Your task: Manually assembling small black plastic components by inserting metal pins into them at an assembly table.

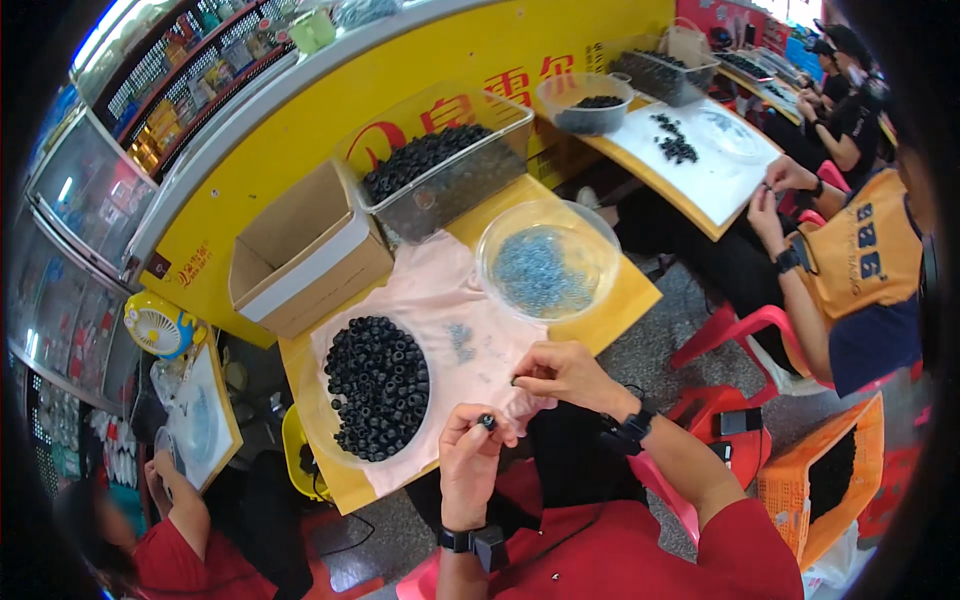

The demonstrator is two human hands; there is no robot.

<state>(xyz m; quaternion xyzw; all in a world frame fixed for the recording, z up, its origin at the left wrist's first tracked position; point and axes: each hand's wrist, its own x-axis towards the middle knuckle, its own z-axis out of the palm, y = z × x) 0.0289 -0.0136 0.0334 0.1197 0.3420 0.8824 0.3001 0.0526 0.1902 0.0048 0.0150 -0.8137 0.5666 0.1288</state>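
My left hand (468,462) is closed at the fingertips on a small black cylindrical part (487,421) with a pale spot in its end. Just beyond it and to the right, my right hand (572,378) is pinched together over the table's near edge. A tiny dark bit shows at its fingertips, too small to name. To the left of both hands, a round clear tray (432,420) is heaped with black cylindrical parts (377,388). Farther off, a round clear tub (488,262) holds many small bluish-clear pieces (542,272). A few such pieces (460,342) lie loose on the pink cloth (430,290).
An open cardboard box (315,265) and a clear bin (450,190) of black parts stand at the table's far side, by a yellow counter (240,225). Another person (850,260) works at the right table. An orange crate (785,490) sits right; a person (185,530) sits left.
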